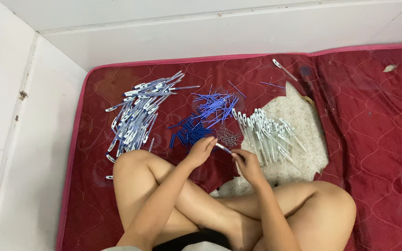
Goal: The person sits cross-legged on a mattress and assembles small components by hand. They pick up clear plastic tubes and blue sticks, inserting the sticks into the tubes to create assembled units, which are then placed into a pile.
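Pen assembly is what I read at centre frame: my left hand (202, 149) and right hand (246, 162) meet just above my crossed legs, and between them sits one pen barrel (223, 148), whitish with a dark tip, lying nearly level. The left fingers are pinched on its left end; the right fingers curl close at its other end, but I cannot tell whether they grip the barrel or a small part beside it. I judge this as the joining step, one piece being fitted into the barrel, so the next move calls for lining the parts up along one axis and pressing squarely. Just above the hands lie the loose blue refills (208, 109), a little cluster of metal springs (229, 137), and to the right a row of clear empty barrels (266, 135) on a worn pale patch of the red quilted mat (373, 121). Finished blue-and-white pens (138, 114) are heaped in the upper left. The fingertips hide the joint itself, the springs are too small to count, and my forearms are cut off by the bottom edge.
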